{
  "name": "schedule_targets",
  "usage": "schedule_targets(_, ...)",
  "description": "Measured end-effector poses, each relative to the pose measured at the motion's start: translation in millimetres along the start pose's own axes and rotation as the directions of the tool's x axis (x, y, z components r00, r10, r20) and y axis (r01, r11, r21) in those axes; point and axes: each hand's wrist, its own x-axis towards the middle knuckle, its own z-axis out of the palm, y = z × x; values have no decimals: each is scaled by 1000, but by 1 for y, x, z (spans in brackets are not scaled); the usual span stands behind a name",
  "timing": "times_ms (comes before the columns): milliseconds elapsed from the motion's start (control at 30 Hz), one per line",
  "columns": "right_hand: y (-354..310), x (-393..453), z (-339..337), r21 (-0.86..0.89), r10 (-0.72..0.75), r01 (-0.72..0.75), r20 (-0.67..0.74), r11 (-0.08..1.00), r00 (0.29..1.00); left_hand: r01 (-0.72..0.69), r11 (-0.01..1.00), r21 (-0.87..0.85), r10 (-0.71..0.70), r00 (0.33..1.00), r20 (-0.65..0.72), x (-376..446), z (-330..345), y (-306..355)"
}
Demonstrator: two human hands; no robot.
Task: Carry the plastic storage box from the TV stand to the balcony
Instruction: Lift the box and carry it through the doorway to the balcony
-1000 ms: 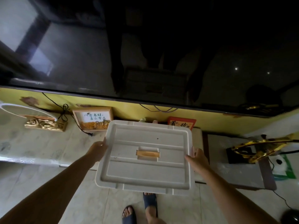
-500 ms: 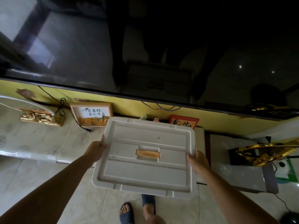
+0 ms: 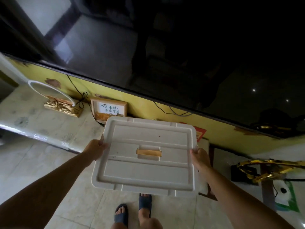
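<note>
From the head view we see our left hand and right hand holding the white rectangular plastic storage box by its two short sides, fingers clamped on the lid's rim, with the box lifted over the pale tiled floor in front of the marble-patterned TV stand. Its lid shows a tan recessed handle. Behind it a wooden picture frame leans on the yellow wall beneath the large black television, and our blue sandals show below.

Dark television screen, framed calligraphy sign, gold ornament, black cable, blue slippers.
</note>
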Motion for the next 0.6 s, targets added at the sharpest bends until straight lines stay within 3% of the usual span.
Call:
schedule_targets(200,-59,-49,18,-62,-100,104,62,993,993,70,988,-135,-72,997,-7,-53,-70,-45)
schedule_targets(367,-118,-98,57,-92,-269,280,115,955,956,102,968,-229,-129,986,-107,-91,-133,-100)
schedule_targets(500,-163,-140,100,-251,-289,316,138,915,947,156,948,-277,-212,960,-185,-117,-184,-148)
schedule_targets(600,-199,-174,141,-228,-320,357,184,906,929,175,925,-336,-261,938,-227,-137,-221,-188)
